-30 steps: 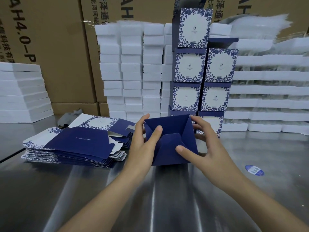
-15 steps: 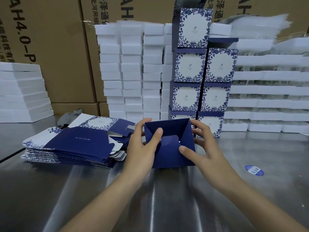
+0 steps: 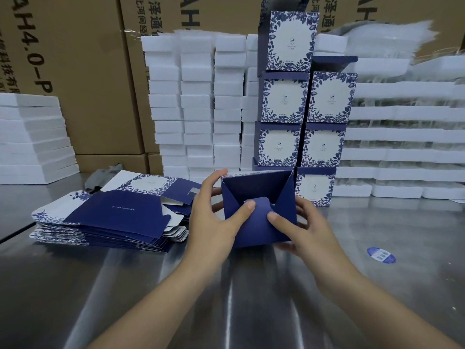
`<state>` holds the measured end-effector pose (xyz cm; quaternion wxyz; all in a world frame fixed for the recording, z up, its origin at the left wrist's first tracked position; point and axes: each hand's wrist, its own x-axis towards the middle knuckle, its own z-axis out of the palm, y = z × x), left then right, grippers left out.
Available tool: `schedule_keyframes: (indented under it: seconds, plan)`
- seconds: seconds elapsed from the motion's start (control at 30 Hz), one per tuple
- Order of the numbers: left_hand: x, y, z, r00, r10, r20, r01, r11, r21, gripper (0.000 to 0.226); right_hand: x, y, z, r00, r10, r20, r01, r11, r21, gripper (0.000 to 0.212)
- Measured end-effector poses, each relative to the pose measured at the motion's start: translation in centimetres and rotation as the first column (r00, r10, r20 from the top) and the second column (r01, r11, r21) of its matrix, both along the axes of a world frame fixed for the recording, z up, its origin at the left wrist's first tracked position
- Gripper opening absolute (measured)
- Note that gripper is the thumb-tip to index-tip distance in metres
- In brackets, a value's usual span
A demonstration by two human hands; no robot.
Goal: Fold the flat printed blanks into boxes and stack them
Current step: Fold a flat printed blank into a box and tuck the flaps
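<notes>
A half-folded navy box (image 3: pixel 261 192) is held just above the steel table, its bottom flaps facing me. My left hand (image 3: pixel 214 220) grips its left side, thumb pressing on the rounded tuck flap. My right hand (image 3: pixel 302 230) grips the right side, its thumb pressing the same flap from the right. A pile of flat printed blanks (image 3: pixel 110 212) lies to the left of my hands. Behind the box stand two columns of finished blue-and-white boxes (image 3: pixel 302 112).
The steel table (image 3: pixel 226 298) carries stacks of white foam blocks (image 3: pixel 196 104) at the back, foam trays (image 3: pixel 402 137) at the right and foam sheets (image 3: pixel 32 137) at the left. Brown cartons (image 3: pixel 83 71) form the rear wall. A blue sticker (image 3: pixel 381 255) lies on the table at the right.
Both thumbs have moved in onto the rounded bottom flap and pushed it further in. The box has shifted slightly lower and toward me.
</notes>
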<state>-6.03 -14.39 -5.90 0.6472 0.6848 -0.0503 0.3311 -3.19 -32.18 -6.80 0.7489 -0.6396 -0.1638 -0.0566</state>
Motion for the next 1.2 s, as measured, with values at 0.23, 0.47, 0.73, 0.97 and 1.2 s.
schedule_keyframes:
  seconds: [0.23, 0.47, 0.73, 0.97, 1.2]
  plan:
    - [-0.3, -0.4, -0.2, 0.997, 0.035, 0.064, -0.041, 0.993, 0.109, 0.073, -0.4, 0.5, -0.3, 0.947, 0.229, -0.226, -0.200, 0.969, 0.145, 0.037]
    - [-0.4, -2.9, -1.6, 0.987, -0.060, -0.150, 0.026, 0.975, -0.219, 0.076, -0.1, 0.8, -0.9, 0.991, -0.026, -0.132, 0.049, 0.984, 0.173, 0.036]
    - [-0.4, -3.7, -2.5, 0.857, -0.388, -0.340, 0.247, 0.887, -0.390, 0.029, -0.5, 1.2, -1.6, 0.979, 0.038, -0.201, 0.012, 0.971, 0.238, 0.022]
    - [0.3, -3.4, -3.1, 0.807, -0.468, -0.360, 0.221, 0.805, -0.551, 0.047, -1.5, 2.2, -2.2, 0.886, 0.295, -0.359, -0.256, 0.955, 0.152, 0.034]
    - [0.5, -4.2, -3.3, 0.814, -0.430, -0.389, 0.263, 0.872, -0.414, 0.044, -0.8, 1.4, -1.8, 0.917, 0.206, -0.342, -0.185, 0.978, 0.091, 0.035]
